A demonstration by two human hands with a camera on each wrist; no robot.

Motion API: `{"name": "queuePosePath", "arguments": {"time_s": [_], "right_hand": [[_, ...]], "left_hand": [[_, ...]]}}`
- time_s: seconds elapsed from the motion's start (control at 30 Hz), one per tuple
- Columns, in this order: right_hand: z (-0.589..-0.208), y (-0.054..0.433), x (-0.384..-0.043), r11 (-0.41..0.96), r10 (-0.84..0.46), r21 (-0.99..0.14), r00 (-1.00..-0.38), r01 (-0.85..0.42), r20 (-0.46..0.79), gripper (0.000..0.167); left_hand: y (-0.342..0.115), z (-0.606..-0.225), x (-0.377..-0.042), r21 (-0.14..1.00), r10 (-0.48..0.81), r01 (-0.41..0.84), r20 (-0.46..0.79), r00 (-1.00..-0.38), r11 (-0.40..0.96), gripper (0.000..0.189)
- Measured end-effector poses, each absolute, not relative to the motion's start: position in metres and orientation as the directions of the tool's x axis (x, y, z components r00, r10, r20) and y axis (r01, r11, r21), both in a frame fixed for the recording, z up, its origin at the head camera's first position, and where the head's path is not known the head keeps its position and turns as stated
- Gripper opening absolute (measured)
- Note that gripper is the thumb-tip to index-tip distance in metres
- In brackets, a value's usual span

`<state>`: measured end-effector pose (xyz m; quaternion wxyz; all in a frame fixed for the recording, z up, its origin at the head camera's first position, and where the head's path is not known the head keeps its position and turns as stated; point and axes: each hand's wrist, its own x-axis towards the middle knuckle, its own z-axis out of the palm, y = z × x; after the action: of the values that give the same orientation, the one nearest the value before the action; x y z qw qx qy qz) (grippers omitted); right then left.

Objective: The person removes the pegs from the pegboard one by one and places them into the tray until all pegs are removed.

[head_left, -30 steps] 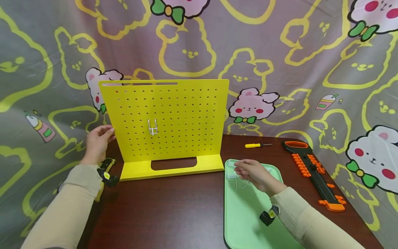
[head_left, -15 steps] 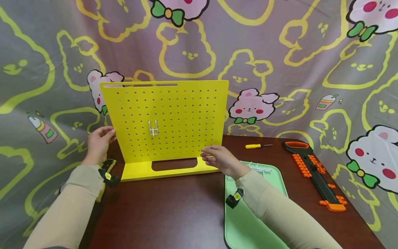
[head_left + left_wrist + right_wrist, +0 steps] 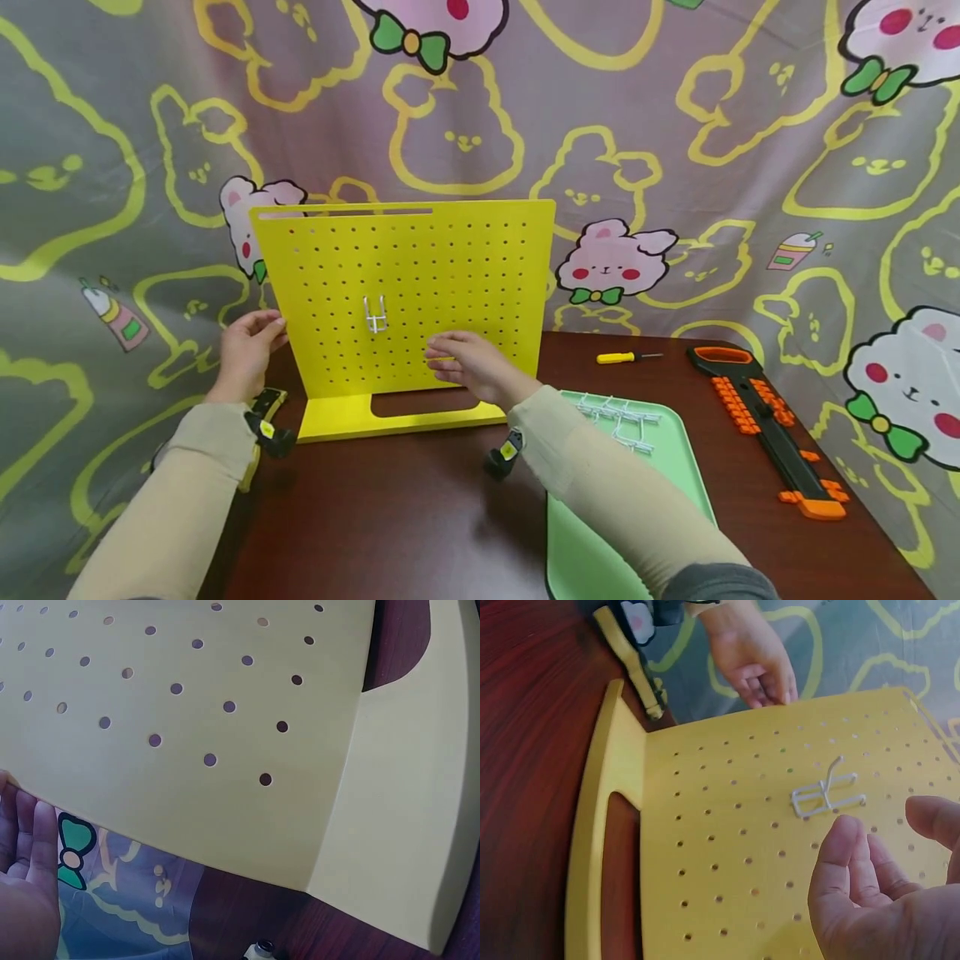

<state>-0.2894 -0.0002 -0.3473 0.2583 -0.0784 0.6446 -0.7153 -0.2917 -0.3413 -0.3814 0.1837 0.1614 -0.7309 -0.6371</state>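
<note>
A yellow pegboard (image 3: pixel 450 275) stands upright on its foot on the table. My left hand (image 3: pixel 243 354) holds its left edge, with the fingertips right at the rim in the left wrist view. One white wire hook (image 3: pixel 376 318) sits in the holes left of the board's middle; the right wrist view shows its prongs (image 3: pixel 825 796) sticking out. My right hand (image 3: pixel 476 364) is in front of the board, right of the hook and apart from it. Its fingers are loosely bent, the thumb stands away from them, and nothing lies between.
To the right lies a green tray (image 3: pixel 675 467) with several white wire hooks (image 3: pixel 618 417). Beyond it are a yellow screwdriver (image 3: pixel 618 357) and a black-and-orange tool rack (image 3: pixel 765 417). A yellow-and-black tool (image 3: pixel 266 404) lies behind my left wrist. A patterned curtain (image 3: pixel 660 108) hangs behind.
My right hand has moved left from over the tray to in front of the pegboard, uncovering the hooks in the tray. The left hand stays at the board's edge.
</note>
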Motion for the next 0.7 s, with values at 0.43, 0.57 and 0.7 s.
{"name": "queuePosePath", "arguments": {"time_s": [0.43, 0.57, 0.7], "right_hand": [[-0.338, -0.069, -0.304, -0.105, -0.442, -0.948, -0.868, 0.301, -0.226, 0.035], [-0.343, -0.084, -0.306, -0.167, -0.411, -0.932, -0.882, 0.321, -0.230, 0.029], [-0.349, -0.092, -0.306, -0.256, -0.379, -0.898, -0.892, 0.358, -0.247, 0.023]], "left_hand": [[-0.342, -0.378, -0.289, 0.987, -0.470, -0.002, 0.074, -0.880, 0.160, 0.014], [-0.343, -0.380, -0.289, 0.986, -0.473, 0.008, 0.087, -0.877, 0.166, 0.013], [-0.344, -0.380, -0.290, 0.987, -0.465, 0.013, 0.086, -0.881, 0.157, 0.013]]}}
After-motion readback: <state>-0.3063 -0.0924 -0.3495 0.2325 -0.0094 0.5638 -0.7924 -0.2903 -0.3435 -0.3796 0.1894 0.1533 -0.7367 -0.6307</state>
